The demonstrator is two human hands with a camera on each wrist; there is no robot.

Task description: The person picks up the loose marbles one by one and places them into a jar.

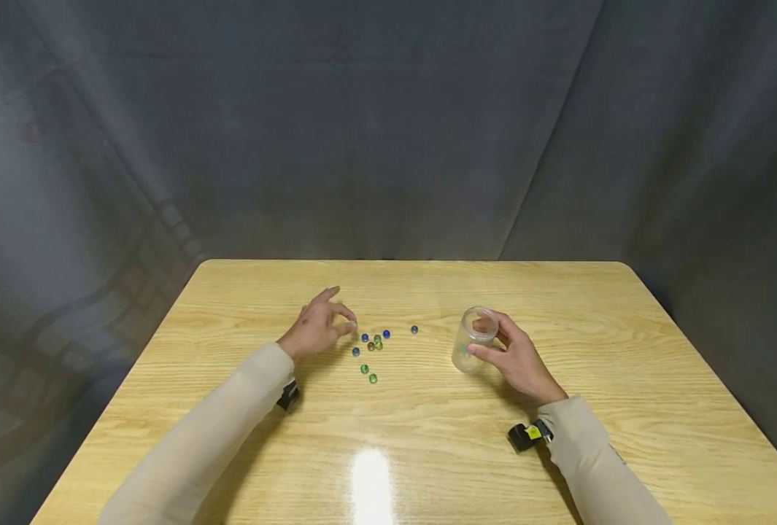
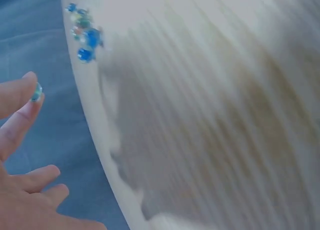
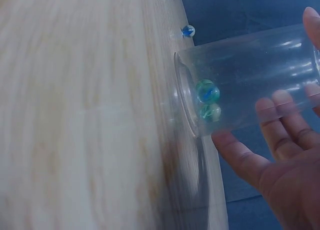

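Note:
Between thumb and index finger my left hand (image 1: 319, 327) pinches a greenish glass marble (image 2: 36, 92), held above the table at the left of the loose marbles. Its other fingers spread away from it. My right hand (image 1: 518, 359) grips a clear jar (image 1: 463, 348) by its side, thumb at the front. The jar stands upright and its top is uncovered. Two green-blue marbles (image 3: 207, 92) lie at its bottom in the right wrist view. Several blue, green and amber marbles (image 1: 387, 334) are clustered on the table between the hands.
A single blue marble (image 1: 414, 329) lies apart, between the cluster and the jar. Two green marbles (image 1: 373, 378) sit nearer the front. The light wooden table (image 1: 624, 350) ends at a rounded back edge, with a dark grey curtain (image 1: 388, 131) behind it.

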